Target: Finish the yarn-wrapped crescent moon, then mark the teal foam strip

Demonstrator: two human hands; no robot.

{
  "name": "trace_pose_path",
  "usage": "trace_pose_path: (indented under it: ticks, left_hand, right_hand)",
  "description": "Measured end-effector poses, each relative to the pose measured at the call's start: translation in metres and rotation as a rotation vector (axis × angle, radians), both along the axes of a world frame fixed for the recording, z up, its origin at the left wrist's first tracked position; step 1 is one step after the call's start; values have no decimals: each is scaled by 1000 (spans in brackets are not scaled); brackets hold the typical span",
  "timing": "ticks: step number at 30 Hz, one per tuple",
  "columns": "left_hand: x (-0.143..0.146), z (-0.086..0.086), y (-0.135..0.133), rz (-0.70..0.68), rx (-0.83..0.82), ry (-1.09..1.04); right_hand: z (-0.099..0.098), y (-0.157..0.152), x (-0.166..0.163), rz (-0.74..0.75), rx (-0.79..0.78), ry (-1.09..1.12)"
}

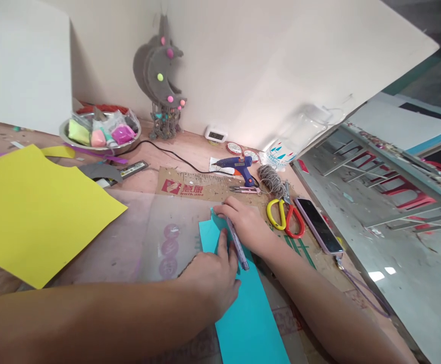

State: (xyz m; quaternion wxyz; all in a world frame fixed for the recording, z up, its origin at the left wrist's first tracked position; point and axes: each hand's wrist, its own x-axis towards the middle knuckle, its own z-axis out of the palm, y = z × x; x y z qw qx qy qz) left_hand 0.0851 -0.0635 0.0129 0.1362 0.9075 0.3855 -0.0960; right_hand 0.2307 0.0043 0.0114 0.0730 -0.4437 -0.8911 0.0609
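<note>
A long strip of turquoise paper [249, 316] lies on the work surface, its far end cut into a stepped edge. My left hand [215, 275] rests on the paper with its fingers stretched forward, holding nothing that I can see. Just beyond it, my right hand [249, 225] is closed around a slim purple pen-like tool [238, 247], whose rear end slants back toward me. The right fingertips touch the paper's far end and hide most of the tool's front. A translucent sheet [137, 242] and printed cardboard [173, 177] lie beneath.
Yellow paper [46, 212] covers the left side. Behind are a metal bowl [102, 147] of clay packets, a blue glue gun [239, 164] and a grey yarn bundle [271, 179]. Scissors [285, 217] and a phone [319, 226] lie right, near the table edge.
</note>
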Motion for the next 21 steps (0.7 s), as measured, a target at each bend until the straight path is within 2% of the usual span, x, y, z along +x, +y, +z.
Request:
trace_pose_path:
  ticks: [4, 9, 15, 21]
  left_hand:
    - [-1, 3, 3, -38, -10, -2]
    - [-3, 5, 3, -42, -23, -3]
    - [-1, 0, 0, -37, 47, -24]
    - [-4, -2, 1, -67, 71, -49]
  right_hand:
    - [9, -3, -3, -67, -146, 80]
    - [3, 0, -3, -82, -35, 19]
    - [9, -5, -2, -122, -154, 124]
    - [-2, 7, -6, -128, 14, 41]
